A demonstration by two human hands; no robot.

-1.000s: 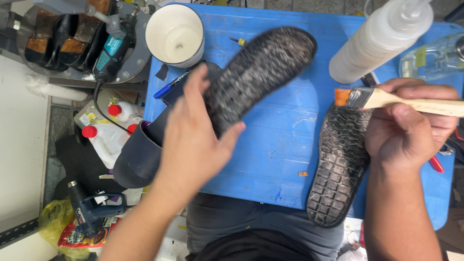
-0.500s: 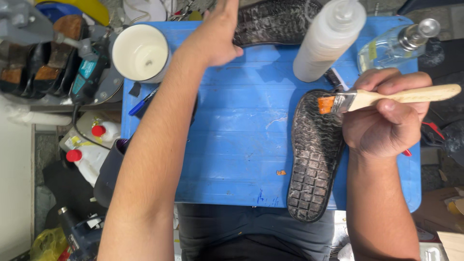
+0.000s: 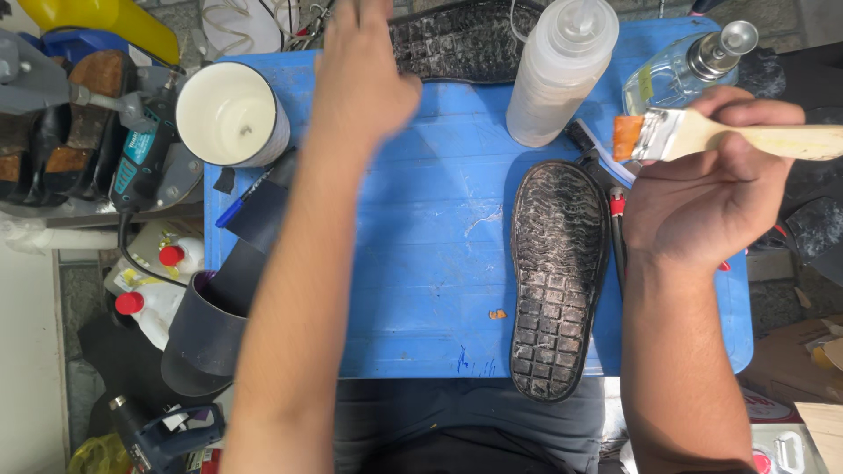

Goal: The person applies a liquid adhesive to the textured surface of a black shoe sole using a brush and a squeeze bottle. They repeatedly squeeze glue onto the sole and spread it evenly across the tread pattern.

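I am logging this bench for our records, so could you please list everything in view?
sole: 1, black, on board, right of centre
second sole: 1, black, board's far edge
board: 1, blue, centre
squeeze bottle: 1, translucent white, standing beside far sole
glass bottle: 1, clear, lying far right
cup: 1, white, board's far left corner
brush: 1, orange bristles, pale handle, in right hand
red-capped bottles: 2, white, left of board
left hand: blurred, empty, over far edge
right hand: fingers around brush
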